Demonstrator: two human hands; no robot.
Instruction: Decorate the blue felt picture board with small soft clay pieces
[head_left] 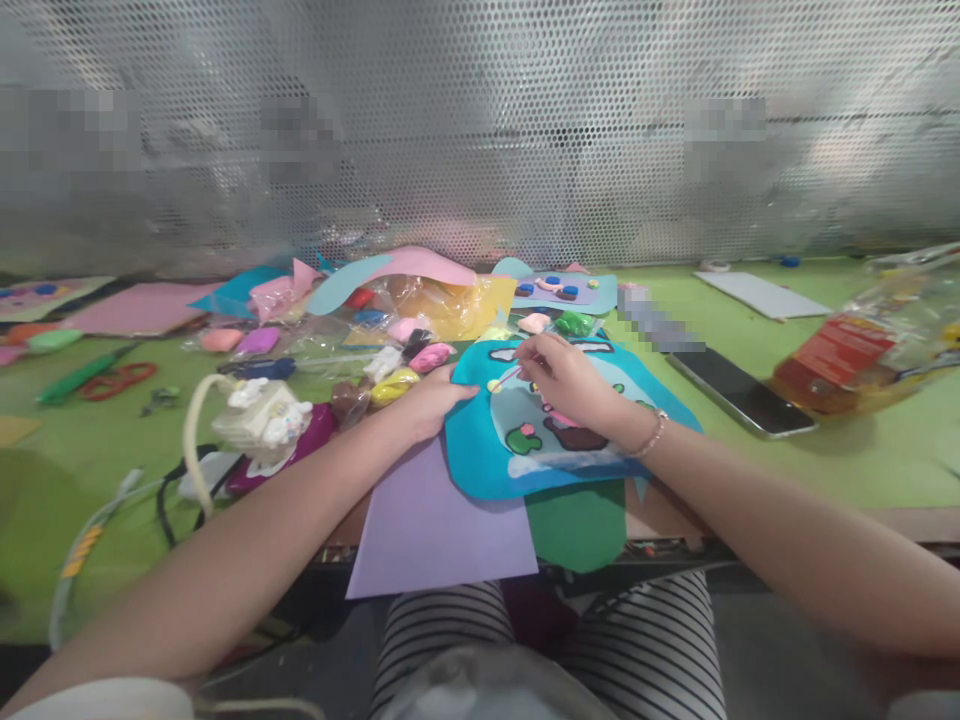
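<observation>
A blue foam sheet (472,470) with rounded corners lies in front of me, its light blue-grey middle decorated with clay shapes. Among them are a green cactus with a pink flower (523,438) and a brown shape (577,436). My left hand (436,402) grips the sheet's left edge, thumb on top and the other fingers hidden. Over the picture, my right hand (566,380) is closed in a pinch on a thin pinkish stick (510,378). Its tip meets a small pale yellow clay dot (493,386) at the upper left of the picture.
Beneath the sheet lie purple paper (442,530) and green paper (581,525), overhanging the table edge. Bagged clay lumps (395,386) sit behind my left hand. To the right are a phone (739,388) and a tilted bottle (840,360); red scissors (118,381) lie left.
</observation>
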